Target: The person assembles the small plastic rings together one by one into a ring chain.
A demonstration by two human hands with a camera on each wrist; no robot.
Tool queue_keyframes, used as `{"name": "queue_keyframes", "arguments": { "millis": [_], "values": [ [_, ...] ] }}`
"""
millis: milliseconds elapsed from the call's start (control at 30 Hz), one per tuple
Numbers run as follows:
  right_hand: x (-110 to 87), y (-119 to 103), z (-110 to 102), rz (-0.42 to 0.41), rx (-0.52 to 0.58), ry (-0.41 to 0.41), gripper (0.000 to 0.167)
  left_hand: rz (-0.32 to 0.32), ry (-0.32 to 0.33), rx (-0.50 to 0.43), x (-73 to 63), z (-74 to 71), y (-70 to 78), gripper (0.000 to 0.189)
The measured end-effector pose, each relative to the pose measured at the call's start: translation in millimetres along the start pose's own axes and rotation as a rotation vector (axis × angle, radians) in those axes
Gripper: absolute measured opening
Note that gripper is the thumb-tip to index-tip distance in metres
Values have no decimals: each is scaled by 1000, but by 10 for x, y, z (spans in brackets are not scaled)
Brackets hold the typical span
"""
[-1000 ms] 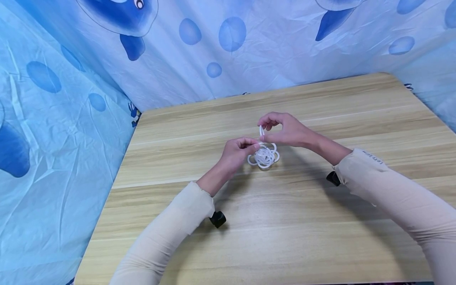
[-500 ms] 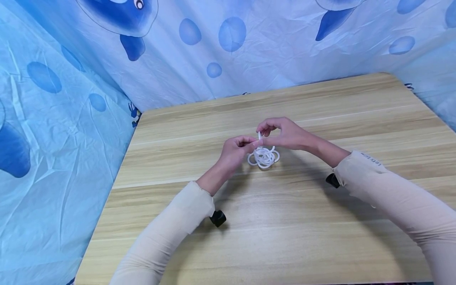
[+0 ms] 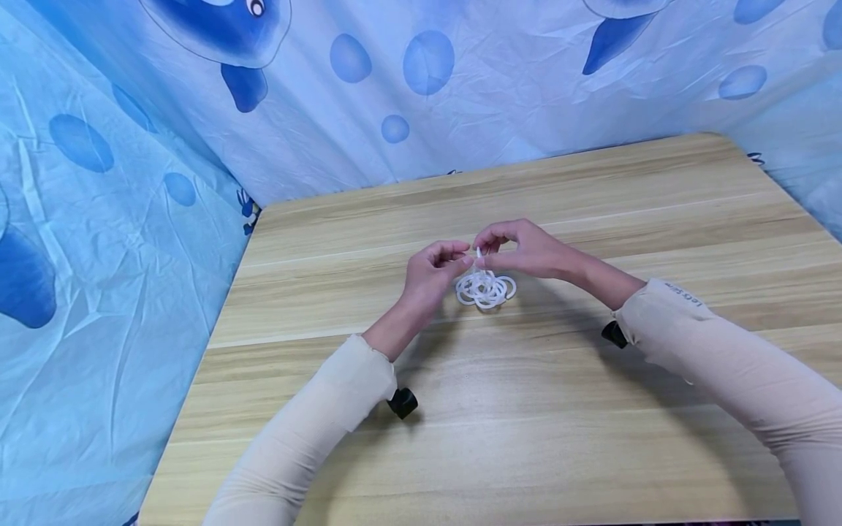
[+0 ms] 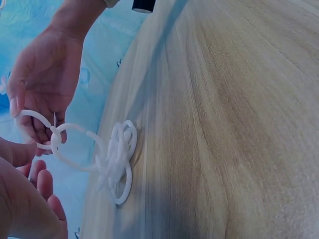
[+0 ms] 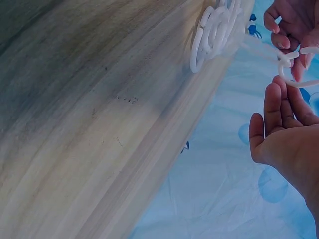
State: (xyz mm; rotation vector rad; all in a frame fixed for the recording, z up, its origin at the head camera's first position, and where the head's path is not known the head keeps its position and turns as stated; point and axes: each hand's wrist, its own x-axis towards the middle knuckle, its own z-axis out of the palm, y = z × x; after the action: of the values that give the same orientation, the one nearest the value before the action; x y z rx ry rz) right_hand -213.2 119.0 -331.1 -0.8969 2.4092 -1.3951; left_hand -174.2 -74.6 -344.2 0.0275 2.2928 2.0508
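White plastic rings, like open curtain rings, lie linked in a small heap (image 3: pixel 485 291) near the table's middle. A raised ring (image 4: pixel 35 113) joins another ring (image 4: pixel 75 125) that runs down to the heap. My right hand (image 3: pixel 529 248) pinches the raised ring between thumb and fingers above the heap. Just left of it is my left hand (image 3: pixel 427 277), its thumb and index finger parted close to the ring. The left thumb (image 4: pixel 22 153) overlaps the ring's lower side in the left wrist view; whether it touches cannot be made out. Other left fingers are loosely bent.
The wood-grain table (image 3: pixel 559 409) spreads around the heap. A blue curtain (image 3: pixel 487 95) with sea prints hangs along its back and left. Black wrist cameras (image 3: pixel 403 403) sit under both sleeves. The table's far edge shows behind the hands.
My right hand came down slightly toward the heap with the ring. The left thumb and index finger, earlier pressed together at the rings, have parted and drawn slightly left.
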Motion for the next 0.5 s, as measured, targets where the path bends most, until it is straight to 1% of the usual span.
{"name": "queue_keyframes", "arguments": {
  "millis": [100,267,333,400,433,500],
  "values": [
    [-3,2,4,22,7,-32,28,53,7,41,-12,-1,10,23],
    [-13,-15,20,69,5,-81,32,199,8,182,-27,-2,16,20],
    [-12,-19,25,82,4,-88,33,251,8,216,-25,1,10,19],
    [-12,-21,26,91,-2,-88,34,276,6,223,-22,2,2,17],
    [-12,-20,24,93,-3,-89,35,278,9,225,-19,3,-3,16],
    [-15,-20,13,97,-1,-86,36,261,20,225,-16,4,-7,15]
  ]
}}
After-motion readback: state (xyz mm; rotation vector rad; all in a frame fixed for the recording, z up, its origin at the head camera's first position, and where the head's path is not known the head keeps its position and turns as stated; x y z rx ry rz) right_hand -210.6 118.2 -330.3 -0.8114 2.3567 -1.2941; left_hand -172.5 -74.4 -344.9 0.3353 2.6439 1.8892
